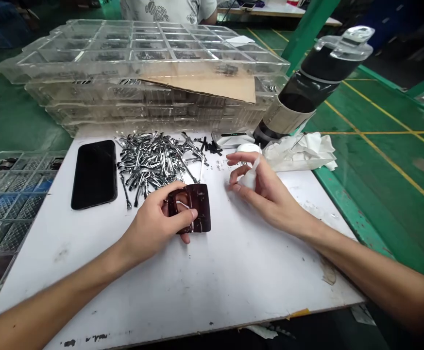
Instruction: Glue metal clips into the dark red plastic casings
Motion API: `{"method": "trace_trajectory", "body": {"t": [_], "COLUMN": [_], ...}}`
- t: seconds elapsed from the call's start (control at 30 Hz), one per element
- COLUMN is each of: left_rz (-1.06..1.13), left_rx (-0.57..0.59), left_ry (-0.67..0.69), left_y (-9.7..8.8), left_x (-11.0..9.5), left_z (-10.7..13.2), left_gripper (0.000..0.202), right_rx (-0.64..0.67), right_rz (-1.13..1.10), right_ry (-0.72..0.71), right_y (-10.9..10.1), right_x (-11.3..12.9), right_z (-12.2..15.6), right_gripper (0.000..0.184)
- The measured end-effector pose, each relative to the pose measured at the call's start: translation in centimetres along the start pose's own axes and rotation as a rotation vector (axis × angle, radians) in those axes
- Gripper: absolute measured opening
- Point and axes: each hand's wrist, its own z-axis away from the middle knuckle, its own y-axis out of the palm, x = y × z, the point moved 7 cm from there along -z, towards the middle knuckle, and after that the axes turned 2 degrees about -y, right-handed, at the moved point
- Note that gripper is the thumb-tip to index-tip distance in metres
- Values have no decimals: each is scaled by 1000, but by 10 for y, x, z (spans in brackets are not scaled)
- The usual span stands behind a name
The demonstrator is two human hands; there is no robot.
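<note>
White worktable (182, 291), black smartphone (94, 175), loose metal clips (153, 165)

The left hand (153, 223) and right hand (270, 189) are bare and slender (short nails), on thin, smooth forearms (361, 265).

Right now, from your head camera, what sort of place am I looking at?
Most likely a factory workshop handling small parts: a heap of small metal parts on a white work table, stacked clear compartment trays, and a green floor marked with yellow lines.
</note>
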Motion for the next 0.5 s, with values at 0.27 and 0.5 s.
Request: {"method": "trace_trajectory", "body": {"t": [0.27,0.5], "left_rz": [-67,-187], "left_rx": [-35,-30], "left_ry": [-144,-203], "left_y": [0,3], "left_x": [6,3], "left_z": [3,9], "left_gripper": [9,6], "right_rx": [-71,-268], "right_rz": [-104,-355], "right_ry": [-58,-39], "right_y": [-10,-15], "right_x": [32,36], "right_z": [0,4], "right_gripper": [26,23]}}
